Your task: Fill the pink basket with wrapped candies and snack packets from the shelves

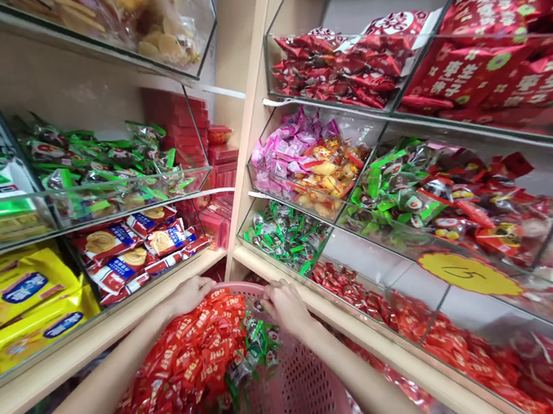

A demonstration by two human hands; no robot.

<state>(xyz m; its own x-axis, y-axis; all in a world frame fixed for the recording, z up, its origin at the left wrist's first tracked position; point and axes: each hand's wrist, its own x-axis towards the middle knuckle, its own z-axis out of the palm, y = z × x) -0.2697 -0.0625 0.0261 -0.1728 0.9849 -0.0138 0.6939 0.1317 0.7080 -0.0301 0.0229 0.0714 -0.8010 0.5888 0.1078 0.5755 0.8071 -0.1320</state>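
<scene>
Red candies [190, 372] piling in pink basket [312, 391]

The left hand [194, 295] is gripping the basket's rim [246, 286] near eleven o'clock, the right hand [284, 305] near one. Green candies [261, 340] are lying inside toward one. A yellow sign [470, 274] is showing at the view's four o'clock.

Before me: pale wooden shelves [249, 69] with clear glass compartments [367, 8] | on my left they carry yellow plastic packets [14, 286], red-and-blue biscuit packets [112, 244] | on my right, shiny red bags [486, 74], lilac-wrapped sweets [286, 145], small green-wrapped sweets [284, 233] | nearest to me, a curved pink plastic basket with holes [309, 391] carries red-wrapped sweets with pale letters [188, 352] and green-and-clear-wrapped sweets [260, 340]
</scene>
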